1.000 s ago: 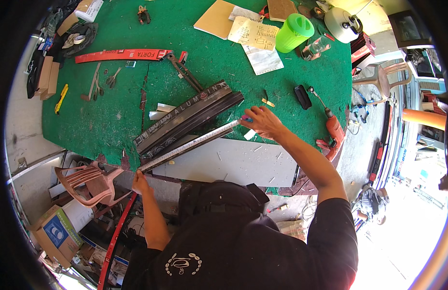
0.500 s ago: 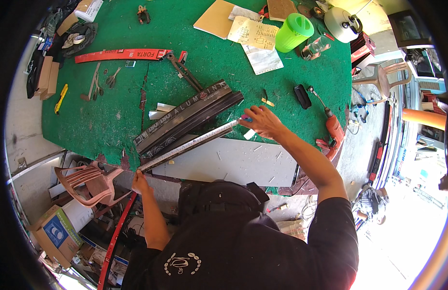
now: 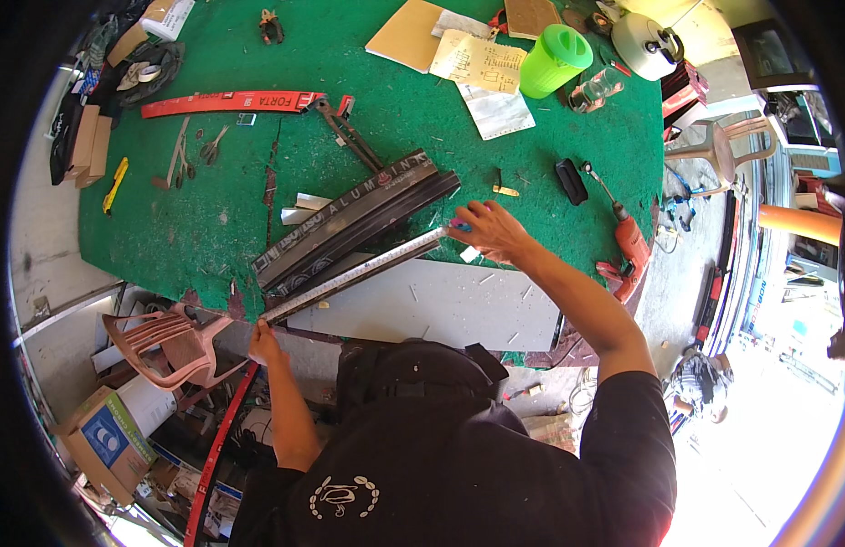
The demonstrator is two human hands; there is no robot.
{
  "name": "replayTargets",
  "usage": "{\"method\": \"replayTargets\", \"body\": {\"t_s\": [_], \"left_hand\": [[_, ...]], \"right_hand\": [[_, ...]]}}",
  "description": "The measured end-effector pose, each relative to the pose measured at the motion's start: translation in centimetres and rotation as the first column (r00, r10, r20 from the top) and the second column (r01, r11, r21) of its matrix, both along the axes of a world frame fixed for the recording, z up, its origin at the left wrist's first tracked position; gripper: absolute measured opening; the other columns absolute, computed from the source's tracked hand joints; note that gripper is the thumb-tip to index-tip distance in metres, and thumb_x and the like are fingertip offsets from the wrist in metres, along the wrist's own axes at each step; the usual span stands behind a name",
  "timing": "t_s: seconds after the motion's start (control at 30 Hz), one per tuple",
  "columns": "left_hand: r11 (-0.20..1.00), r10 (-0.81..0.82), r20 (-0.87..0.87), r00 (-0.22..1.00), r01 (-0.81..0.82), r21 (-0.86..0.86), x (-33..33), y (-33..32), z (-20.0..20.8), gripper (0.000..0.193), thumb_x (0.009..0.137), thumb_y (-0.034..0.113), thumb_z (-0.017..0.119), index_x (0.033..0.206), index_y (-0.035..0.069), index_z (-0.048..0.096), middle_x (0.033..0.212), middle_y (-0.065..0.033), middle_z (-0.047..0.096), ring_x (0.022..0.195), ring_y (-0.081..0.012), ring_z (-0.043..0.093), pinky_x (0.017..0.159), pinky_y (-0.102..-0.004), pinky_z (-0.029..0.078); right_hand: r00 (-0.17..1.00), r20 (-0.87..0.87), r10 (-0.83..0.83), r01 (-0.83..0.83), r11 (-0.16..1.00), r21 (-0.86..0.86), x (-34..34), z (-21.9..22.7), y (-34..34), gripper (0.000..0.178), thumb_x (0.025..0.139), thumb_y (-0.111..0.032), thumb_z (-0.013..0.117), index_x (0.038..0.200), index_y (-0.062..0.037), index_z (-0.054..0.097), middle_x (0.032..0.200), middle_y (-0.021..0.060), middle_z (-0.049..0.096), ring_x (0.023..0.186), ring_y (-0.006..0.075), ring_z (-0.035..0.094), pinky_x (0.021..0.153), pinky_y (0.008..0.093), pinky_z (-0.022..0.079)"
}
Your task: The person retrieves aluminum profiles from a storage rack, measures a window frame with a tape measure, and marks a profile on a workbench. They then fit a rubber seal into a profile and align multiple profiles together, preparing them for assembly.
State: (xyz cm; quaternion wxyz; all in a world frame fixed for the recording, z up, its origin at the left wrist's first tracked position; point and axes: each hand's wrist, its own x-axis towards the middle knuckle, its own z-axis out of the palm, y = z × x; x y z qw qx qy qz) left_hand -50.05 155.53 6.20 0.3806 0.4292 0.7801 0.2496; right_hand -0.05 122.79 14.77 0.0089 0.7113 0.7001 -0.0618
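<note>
Head view: white measuring tape stretched diagonally along a narrow dark bar at the near side of the green bench. Left hand pinches the tape's lower-left end, at the bench edge. Right hand grasps the upper-right end, fingers curled over something pink and blue, mostly hidden. Black profiles lie just beyond; grey panel on the near side. Red drill rests right of the right hand.

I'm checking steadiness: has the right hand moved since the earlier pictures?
Yes, slightly: the right hand has shifted left, away from the red drill on the green table.
</note>
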Motion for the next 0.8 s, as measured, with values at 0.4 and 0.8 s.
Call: {"method": "replayTargets", "body": {"t_s": [0.4, 0.8], "left_hand": [[1.000, 0.014, 0.027, 1.000, -0.014, 0.018, 0.59, -0.28, 0.58, 0.029, 0.098, 0.019, 0.076, 0.119, 0.000, 0.077, 0.110, -0.0076, 0.077, 0.090, -0.0150, 0.068, 0.075, -0.0277, 0.056], [0.998, 0.043, 0.068, 0.997, -0.047, 0.049, 0.67, -0.31, 0.35, 0.027, 0.097, 0.018, 0.076, 0.119, 0.000, 0.078, 0.107, -0.0066, 0.077, 0.089, -0.0143, 0.068, 0.074, -0.0273, 0.056]], "right_hand": [[1.000, 0.012, 0.014, -0.014, 1.000, 0.023, 0.04, 0.36, 0.12, 0.047, 0.082, -0.015, 0.074, 0.127, -0.0270, 0.067, 0.117, 0.0029, 0.055, 0.107, 0.0235, 0.059, 0.082, 0.0390, 0.053], [1.000, 0.011, 0.002, -0.002, 1.000, 0.010, -0.05, 0.39, 0.18, 0.054, 0.080, -0.014, 0.075, 0.131, -0.0293, 0.064, 0.117, 0.0031, 0.055, 0.108, 0.0238, 0.059, 0.083, 0.0394, 0.052]]}}
